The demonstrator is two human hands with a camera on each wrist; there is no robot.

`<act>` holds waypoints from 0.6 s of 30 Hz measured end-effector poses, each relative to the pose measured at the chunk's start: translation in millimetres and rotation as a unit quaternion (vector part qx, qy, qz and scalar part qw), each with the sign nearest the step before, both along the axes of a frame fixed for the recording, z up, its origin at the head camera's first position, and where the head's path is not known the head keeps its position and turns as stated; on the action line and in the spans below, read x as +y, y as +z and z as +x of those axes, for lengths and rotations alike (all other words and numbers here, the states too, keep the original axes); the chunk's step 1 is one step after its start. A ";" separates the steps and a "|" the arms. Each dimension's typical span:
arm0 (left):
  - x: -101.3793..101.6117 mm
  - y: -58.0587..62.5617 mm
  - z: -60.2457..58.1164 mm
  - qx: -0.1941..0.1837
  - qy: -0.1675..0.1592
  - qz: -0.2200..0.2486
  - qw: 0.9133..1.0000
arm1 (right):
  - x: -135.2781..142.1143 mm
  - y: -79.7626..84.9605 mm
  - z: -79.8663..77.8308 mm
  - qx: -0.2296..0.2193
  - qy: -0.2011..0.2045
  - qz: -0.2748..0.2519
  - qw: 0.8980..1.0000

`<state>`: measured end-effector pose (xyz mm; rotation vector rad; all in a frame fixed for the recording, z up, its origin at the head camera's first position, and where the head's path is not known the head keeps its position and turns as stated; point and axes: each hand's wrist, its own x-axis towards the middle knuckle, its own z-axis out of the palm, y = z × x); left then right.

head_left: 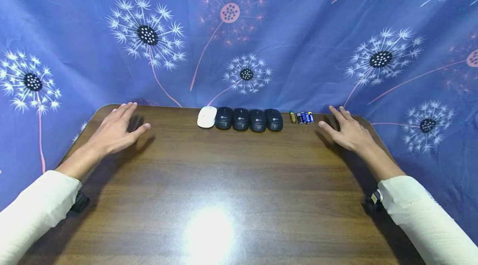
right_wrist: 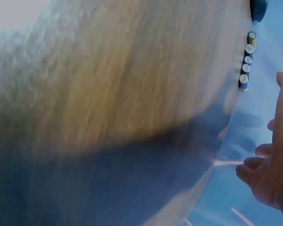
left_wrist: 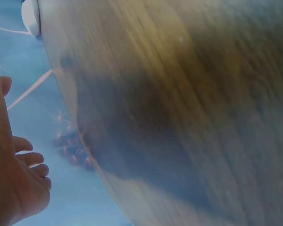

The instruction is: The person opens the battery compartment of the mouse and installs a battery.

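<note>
My left hand is held over the far left corner of the table, fingers extended and thumb apart, holding nothing. Over the far right part, my right hand is spread the same way, its thumb near a row of small batteries. One battery is gold and green; several blue ones lie beside it. Left of them, along the far edge, a white computer mouse heads a row of several black computer mice. In the right wrist view the batteries show their ends.
The brown wooden table has rounded far corners and a bright light reflection near its front. A blue cloth with a dandelion print hangs behind it and at its sides. Dark wrist devices show at both sleeves.
</note>
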<state>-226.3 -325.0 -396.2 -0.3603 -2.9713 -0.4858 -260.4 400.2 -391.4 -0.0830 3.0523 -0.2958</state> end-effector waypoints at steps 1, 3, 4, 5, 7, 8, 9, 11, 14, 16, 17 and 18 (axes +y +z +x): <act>1.0 -0.4 -0.5 0.003 -0.002 0.000 1.000 | -2.3 -0.4 -0.3 0.003 0.002 0.001 1.000; 3.2 -1.2 -1.6 0.006 -0.007 0.002 1.000 | -6.5 -1.4 -1.1 0.005 0.007 0.002 1.000; 4.8 -1.3 -1.9 0.006 -0.010 0.002 1.000 | -8.6 -1.9 -0.7 0.006 0.010 0.001 1.000; 6.5 -1.2 -1.8 0.006 -0.014 0.002 1.000 | -10.5 -2.4 -0.8 0.007 0.012 -0.001 1.000; 9.6 -0.1 -1.7 0.000 -0.020 0.004 1.000 | -14.6 -2.6 -0.9 0.006 0.017 -0.004 1.000; 11.1 0.5 -1.5 -0.003 -0.022 0.006 1.000 | -16.6 -2.8 -1.0 0.007 0.020 -0.006 1.000; 12.7 1.1 -1.3 -0.006 -0.025 0.008 1.000 | -19.0 -2.5 -0.9 0.008 0.023 -0.009 1.000; 15.5 1.9 -1.2 -0.009 -0.031 0.010 0.999 | -23.7 -1.8 -1.2 0.010 0.029 -0.014 0.999; 19.8 2.2 -1.3 -0.004 -0.040 0.012 0.999 | -31.2 -0.4 -2.1 0.012 0.040 -0.022 0.999; 22.6 1.9 -1.7 0.003 -0.047 0.013 0.999 | -36.4 0.4 -2.8 0.016 0.048 -0.027 0.998; 24.1 2.0 -1.7 0.005 -0.049 0.015 0.999 | -39.0 0.4 -3.4 0.018 0.053 -0.030 0.998; 24.9 1.7 -1.6 0.006 -0.050 0.016 0.999 | -41.6 0.4 -4.1 0.020 0.057 -0.031 0.998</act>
